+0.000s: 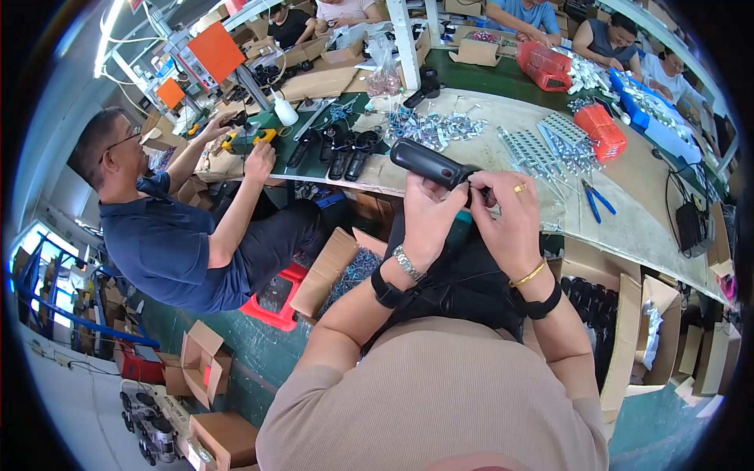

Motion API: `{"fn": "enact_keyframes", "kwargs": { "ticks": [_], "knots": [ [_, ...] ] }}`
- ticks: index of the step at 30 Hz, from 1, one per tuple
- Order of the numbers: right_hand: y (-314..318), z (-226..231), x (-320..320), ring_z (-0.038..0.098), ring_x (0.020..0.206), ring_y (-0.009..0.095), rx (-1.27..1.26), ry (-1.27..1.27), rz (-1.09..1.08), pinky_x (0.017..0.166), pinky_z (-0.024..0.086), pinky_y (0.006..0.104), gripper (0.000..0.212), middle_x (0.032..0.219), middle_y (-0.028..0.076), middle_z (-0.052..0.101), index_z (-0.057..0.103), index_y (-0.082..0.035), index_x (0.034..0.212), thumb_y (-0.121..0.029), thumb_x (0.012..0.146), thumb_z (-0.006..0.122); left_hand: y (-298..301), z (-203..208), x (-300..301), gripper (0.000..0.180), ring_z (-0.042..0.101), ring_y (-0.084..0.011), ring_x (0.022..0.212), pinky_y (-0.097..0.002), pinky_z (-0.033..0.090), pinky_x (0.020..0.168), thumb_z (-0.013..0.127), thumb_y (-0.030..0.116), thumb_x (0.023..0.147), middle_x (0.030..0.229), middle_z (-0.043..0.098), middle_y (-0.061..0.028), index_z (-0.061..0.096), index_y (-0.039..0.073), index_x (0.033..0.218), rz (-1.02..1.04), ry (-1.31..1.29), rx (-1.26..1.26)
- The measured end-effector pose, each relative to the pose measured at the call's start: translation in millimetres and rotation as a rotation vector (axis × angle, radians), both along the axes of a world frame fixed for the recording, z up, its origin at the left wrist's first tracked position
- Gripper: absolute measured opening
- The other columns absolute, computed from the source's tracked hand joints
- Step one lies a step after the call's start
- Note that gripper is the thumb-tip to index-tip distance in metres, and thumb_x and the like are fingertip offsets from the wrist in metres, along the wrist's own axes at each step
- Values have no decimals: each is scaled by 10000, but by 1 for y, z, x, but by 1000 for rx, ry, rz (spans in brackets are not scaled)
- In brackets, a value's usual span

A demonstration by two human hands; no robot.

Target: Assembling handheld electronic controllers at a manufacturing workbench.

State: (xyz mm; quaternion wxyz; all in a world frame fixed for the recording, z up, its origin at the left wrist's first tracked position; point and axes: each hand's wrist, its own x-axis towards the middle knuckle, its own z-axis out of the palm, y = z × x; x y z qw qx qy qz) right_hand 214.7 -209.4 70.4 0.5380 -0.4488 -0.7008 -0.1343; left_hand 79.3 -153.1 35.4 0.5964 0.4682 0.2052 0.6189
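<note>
My left hand (430, 220) grips a black, rounded plastic housing (428, 161) from below, just over the table's near edge. The housing is long and glossy, with a small button-like spot on its upper face. It points up and to the left. At its right end, the fingertips of my right hand (509, 220) are pinched together. Whatever they pinch, if anything, is too small to make out. Beyond the housing lies a loose pile of small metal parts (436, 128). Several similar black housings (351, 153) lie to the left on the green tabletop.
Metal parts in rows (534, 151), blue-handled pliers (598, 200) and a red basket (600, 132) are on the right. A co-worker (181, 228) sits on the left at a press with an orange panel (216, 52). Open cartons (328, 267) stand under the table edge.
</note>
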Motion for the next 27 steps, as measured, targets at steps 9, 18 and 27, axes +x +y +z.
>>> {"fn": "enact_keyframes", "kwargs": {
  "ticks": [9, 18, 27],
  "knots": [
    [29, -2, 9, 628, 729, 177, 9, 14, 18, 906, 472, 361, 294, 881, -2, 687, 707, -107, 1078, 19, 829, 800, 28, -2, -4, 408, 667, -148, 1044, -295, 572, 880, 725, -66, 922, 1167, 661, -94, 506, 13, 1258, -43, 33, -54],
    [65, -24, 14, 634, 705, 163, -74, -5, 28, 953, 473, 373, 346, 904, -23, 705, 677, -116, 1134, 20, 835, 785, 51, -15, 4, 404, 666, -126, 939, -272, 550, 771, 719, -68, 925, 1136, 665, -91, 514, 19, 1262, -62, -77, -193],
    [82, -21, 18, 642, 718, 201, -117, -58, 37, 954, 476, 408, 340, 897, 7, 700, 670, -109, 1115, 27, 826, 787, 75, -20, 2, 390, 683, -136, 987, -279, 570, 820, 699, -66, 938, 1122, 677, -89, 514, 27, 1269, -35, -8, -213]
  ]
}}
